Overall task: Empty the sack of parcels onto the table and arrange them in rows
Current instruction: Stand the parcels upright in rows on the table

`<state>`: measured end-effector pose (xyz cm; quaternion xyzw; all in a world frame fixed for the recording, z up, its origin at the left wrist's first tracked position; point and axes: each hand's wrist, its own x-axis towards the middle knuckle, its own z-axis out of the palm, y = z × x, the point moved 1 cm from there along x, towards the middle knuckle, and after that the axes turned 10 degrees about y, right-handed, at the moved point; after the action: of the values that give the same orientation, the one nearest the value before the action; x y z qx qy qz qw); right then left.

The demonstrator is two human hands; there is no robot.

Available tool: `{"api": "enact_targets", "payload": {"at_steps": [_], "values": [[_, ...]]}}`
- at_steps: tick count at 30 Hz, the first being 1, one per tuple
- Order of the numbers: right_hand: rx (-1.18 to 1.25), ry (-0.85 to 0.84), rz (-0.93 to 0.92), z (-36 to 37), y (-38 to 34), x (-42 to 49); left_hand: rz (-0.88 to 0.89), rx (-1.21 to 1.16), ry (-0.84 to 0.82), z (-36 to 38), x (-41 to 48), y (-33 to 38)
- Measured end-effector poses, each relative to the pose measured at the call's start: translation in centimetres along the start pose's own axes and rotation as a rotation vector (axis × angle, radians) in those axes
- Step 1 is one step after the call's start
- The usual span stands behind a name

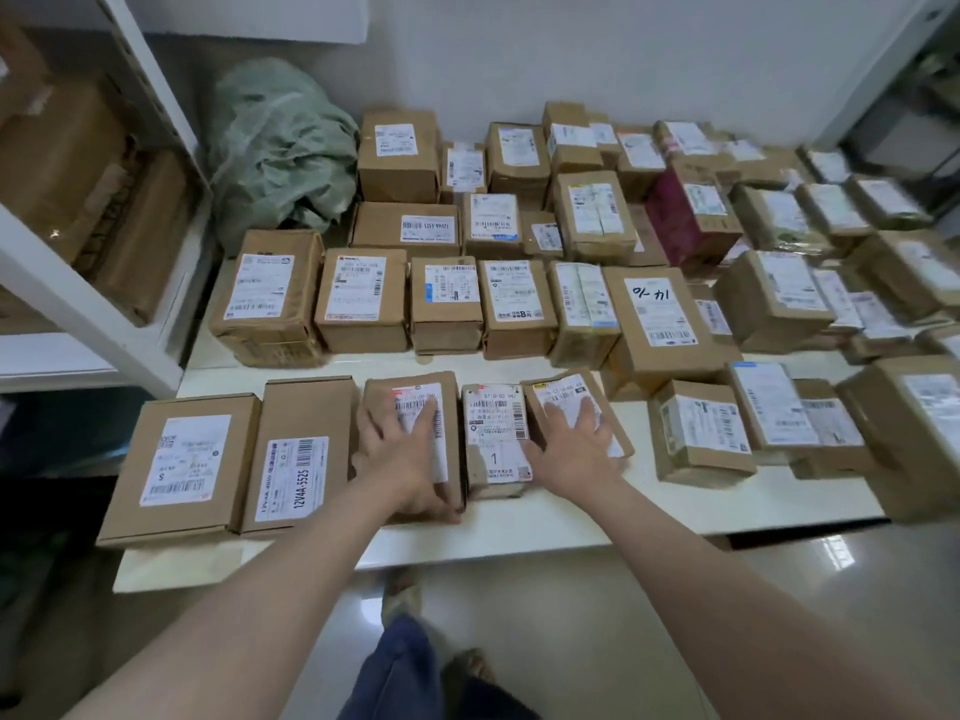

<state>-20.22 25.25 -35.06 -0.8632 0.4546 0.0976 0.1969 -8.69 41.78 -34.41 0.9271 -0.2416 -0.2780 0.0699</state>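
Both palms lie flat: left hand [408, 459] on a labelled parcel [402, 391], right hand [571, 452] on a tilted parcel [563, 388]; sack [275, 148] crumpled.

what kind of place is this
Likely a parcel sorting room: labelled cardboard parcels cover a white table, a crumpled green sack lies beside it, and a shelf holds more boxes.

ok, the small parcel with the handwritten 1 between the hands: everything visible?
The small parcel is brown taped cardboard. A white shipping label with barcodes and a handwritten 1 covers most of its top. It lies flat in the front row on the white table, between the left parcel under the left hand and the right parcel under the right hand.
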Motion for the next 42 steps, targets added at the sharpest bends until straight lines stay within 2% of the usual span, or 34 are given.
{"api": "enact_targets", "payload": {"at_steps": [10, 14, 17, 19, 23, 26, 29, 33, 36, 42], "values": [[0.017, 0.176, -0.034, -0.2, 2.1, 1.5, 0.124, -0.029, 0.175, 0.8, 3.0, 2.8], [-0.089, 0.369, -0.075, -0.6, 0.9, 1.3, 0.16, -0.064, 0.2, 0.9, 3.2, 2.7], [-0.049, 0.484, -0.226, -1.2, -2.2, 1.5, 0.114, -0.149, 0.409, -0.2, 3.4, 1.8], [-0.011, 0.495, -0.35, -1.2, -4.7, 1.5, 0.002, -0.186, 0.546, -1.3, 3.8, 0.1], [0.101, 0.453, -0.655, 0.6, -10.2, 0.8, -0.267, -0.188, 0.612, -3.1, 4.2, -5.7], [0.112, 0.232, -0.862, 3.3, -13.7, -0.2, -0.416, -0.169, 0.601, -3.9, 3.8, -10.4], [-0.001, -0.006, -0.998, 6.2, -16.6, -1.7, -0.595, -0.155, 0.542, -4.4, 2.7, -14.5], [-0.268, -0.116, -1.141, 9.5, -19.5, -4.0, -0.818, -0.237, 0.421, -3.9, 1.6, -19.9], [-0.451, -0.166, -1.131, 11.2, -20.4, -5.2, -0.806, -0.296, 0.419, -3.4, 1.7, -21.1], [-0.704, 0.023, -1.007, 10.5, -19.7, -3.8, -0.687, -0.34, 0.419, -3.2, 2.8, -16.9]]}}
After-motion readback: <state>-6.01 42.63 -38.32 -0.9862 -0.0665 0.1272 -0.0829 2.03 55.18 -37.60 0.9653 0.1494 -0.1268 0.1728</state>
